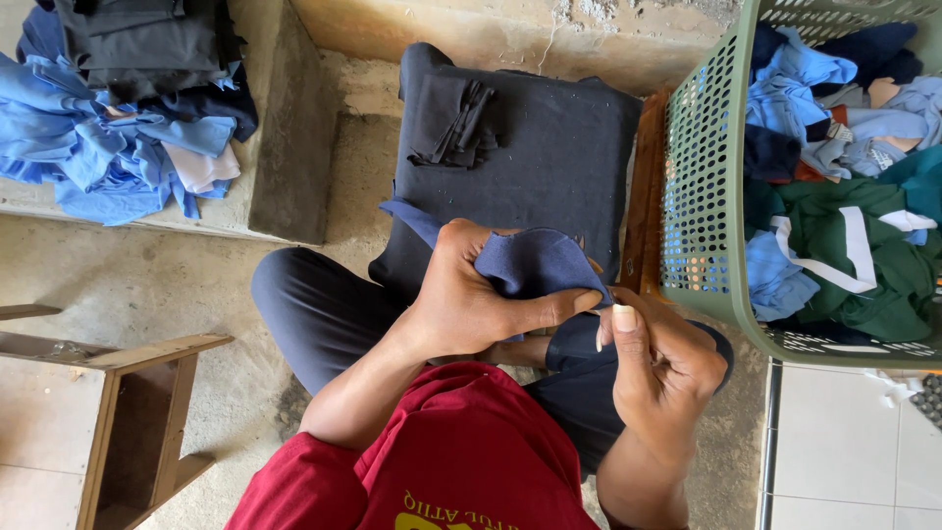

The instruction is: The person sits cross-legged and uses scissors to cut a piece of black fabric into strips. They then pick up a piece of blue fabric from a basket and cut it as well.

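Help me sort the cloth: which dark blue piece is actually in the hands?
The small navy piece, pinched between left hand and right hand. The folded dark scraps lie untouched on the dark cloth stack beyond.

The left hand pinches a navy cloth piece; the right hand meets its grip at the cloth's corner, a green laundry basket beside them.

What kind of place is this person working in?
Probably a small home sewing or garment workshop. The hands pinch a navy fabric piece, a green plastic basket beside them is full of cloth scraps, and blue fabric pieces lie heaped on a concrete ledge.
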